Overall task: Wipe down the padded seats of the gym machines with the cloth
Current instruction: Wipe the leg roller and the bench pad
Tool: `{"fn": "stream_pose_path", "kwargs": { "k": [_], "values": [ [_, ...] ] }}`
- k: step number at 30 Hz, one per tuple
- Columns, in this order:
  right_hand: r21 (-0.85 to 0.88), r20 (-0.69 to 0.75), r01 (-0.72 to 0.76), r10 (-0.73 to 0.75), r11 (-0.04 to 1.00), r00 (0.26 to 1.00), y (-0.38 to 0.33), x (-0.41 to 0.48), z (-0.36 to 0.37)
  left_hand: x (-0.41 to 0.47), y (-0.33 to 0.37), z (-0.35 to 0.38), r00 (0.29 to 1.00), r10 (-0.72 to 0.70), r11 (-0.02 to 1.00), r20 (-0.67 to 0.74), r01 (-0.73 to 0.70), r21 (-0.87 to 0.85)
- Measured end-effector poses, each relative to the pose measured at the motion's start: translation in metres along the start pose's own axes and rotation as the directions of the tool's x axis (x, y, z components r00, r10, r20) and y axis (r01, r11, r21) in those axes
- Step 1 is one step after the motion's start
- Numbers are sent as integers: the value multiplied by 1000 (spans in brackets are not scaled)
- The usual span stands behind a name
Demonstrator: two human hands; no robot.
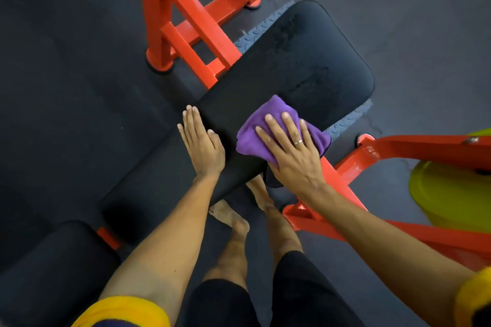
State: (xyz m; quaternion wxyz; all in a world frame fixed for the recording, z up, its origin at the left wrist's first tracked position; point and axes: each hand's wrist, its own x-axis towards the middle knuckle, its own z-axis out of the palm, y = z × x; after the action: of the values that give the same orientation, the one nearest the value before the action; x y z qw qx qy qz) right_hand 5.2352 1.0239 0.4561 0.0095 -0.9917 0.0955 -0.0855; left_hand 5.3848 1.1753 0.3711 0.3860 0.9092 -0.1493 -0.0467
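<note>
Head view: resting the left hand [202, 143] flat and empty on the near edge of the padded seat [292, 66]. Pressing the bunched cloth [276, 107] onto it with the spread right hand [289, 148], not gripping, so probably risking slipping off the edge. Possibly leaving the far smudges [285, 34] unwiped.

Crumpled purple cloth [268, 130] on black padded seat [297, 66]
</note>
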Motion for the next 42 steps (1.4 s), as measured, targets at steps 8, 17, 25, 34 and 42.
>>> {"fn": "stream_pose_path", "kwargs": {
  "k": [8, 17, 25, 34, 42],
  "values": [
    [117, -110, -296, 309, 948, 945, -42, 32, 15, 21, 36, 9, 984, 174, 983, 32, -171, -59],
    [161, -221, -559, 582, 813, 783, 5, 19, -13, 26, 58, 13, 976, 204, 979, 75, -202, -37],
    [363, -167, -733, 814, 575, 556, -47, 12, 22, 38, 96, 36, 975, 222, 974, 2, -222, -56],
    [618, -220, -670, 909, 411, 355, 29, 61, -20, 33, 93, 41, 958, 279, 960, -66, -278, 17],
    [442, -184, -667, 788, 600, 588, -13, 17, 6, 34, 90, 44, 955, 287, 958, -72, -284, 42]
  ]
}}
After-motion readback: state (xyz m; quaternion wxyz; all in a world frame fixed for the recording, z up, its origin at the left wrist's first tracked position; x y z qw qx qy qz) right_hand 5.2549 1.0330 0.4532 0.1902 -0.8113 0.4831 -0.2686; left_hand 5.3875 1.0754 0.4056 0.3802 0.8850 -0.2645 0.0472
